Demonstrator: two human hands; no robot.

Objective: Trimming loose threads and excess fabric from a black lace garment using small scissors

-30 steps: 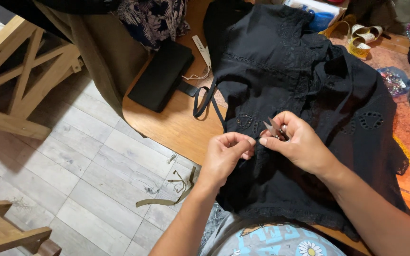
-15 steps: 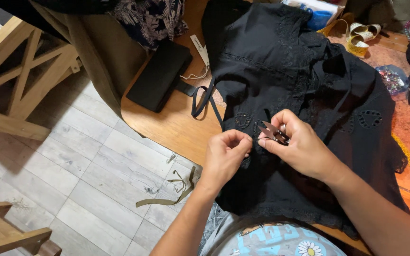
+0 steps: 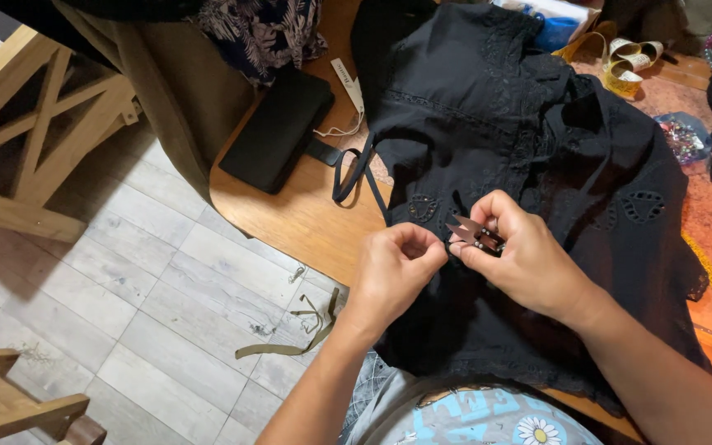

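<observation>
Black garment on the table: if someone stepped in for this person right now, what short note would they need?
Left hand: fingers closed, pinching the black garment at its front edge.
Right hand: holds small thread snips, blades pointing left toward the pinched spot.
Garment lies spread on the wooden table, with the lower part hanging toward the person's lap.
Nearby: black case at the table's left, yellow tape measure at the far side, a green ribbon scrap on the floor.
Done or left: whether any thread is cut cannot be told; the snips are at the fabric.
</observation>
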